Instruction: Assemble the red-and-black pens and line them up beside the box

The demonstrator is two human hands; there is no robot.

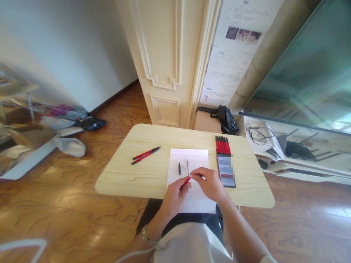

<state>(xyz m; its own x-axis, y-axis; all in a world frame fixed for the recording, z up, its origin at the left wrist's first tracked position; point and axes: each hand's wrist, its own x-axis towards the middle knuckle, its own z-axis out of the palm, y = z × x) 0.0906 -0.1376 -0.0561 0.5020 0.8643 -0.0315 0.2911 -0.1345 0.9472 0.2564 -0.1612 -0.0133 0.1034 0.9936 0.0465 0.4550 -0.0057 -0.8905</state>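
My left hand (174,197) is closed round a red pen barrel (186,180) over a white sheet of paper (189,160). My right hand (210,182) pinches at the barrel's upper end, fingers pressed together. On the paper just beyond my hands lie a small black pen cap (179,168) and a thin dark refill (187,167). Two whole red-and-black pens (146,155) lie to the left on the light wooden table (131,175). A pack of several red-and-black pens (224,160) lies right of the paper.
A cream panelled door (164,65) stands behind the table. A black bag (226,118) rests on a box beside it. A glass TV stand with cables (287,146) is at right. Clothes and bags (68,120) lie on the wooden floor at left.
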